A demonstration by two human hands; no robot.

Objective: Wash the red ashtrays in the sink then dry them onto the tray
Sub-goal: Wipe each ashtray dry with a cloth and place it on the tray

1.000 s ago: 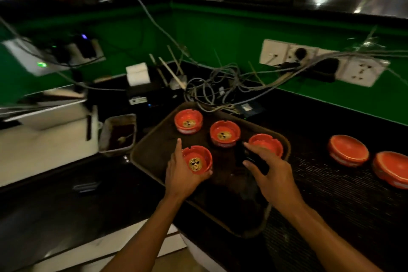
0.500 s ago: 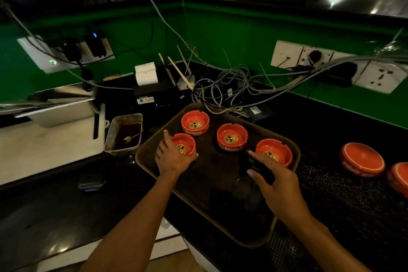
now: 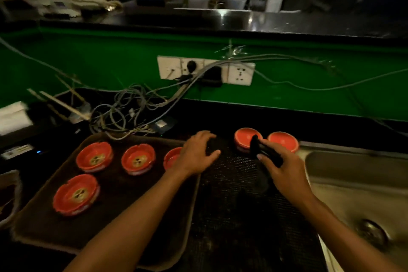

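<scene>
Waiting upside down just beyond the right fingers [image 3: 262, 158], two glossy round red ashtrays [image 3: 246, 139] sit on dark mesh matting [image 3: 231, 183] beside the steel sink [image 3: 353, 183]; four more lie upright on the brown tray [image 3: 132, 227] by the left hand [image 3: 196, 154]. That hand hovers with fingers spread, holding nothing. The right hand [image 3: 284, 170] pinches a dark cloth [image 3: 265, 150]. Wet glaze probably makes them slippery, so a one-handed lift could drop one against the metal basin.

Tray [image 3: 123, 240]: lower left of the frame, four ashtrays [image 3: 94, 156] on it.
Mat [image 3: 238, 216]: centre, right of tray.
Two ashtrays [image 3: 283, 140]: behind mat.
Sink [image 3: 353, 194]: lower right.
</scene>
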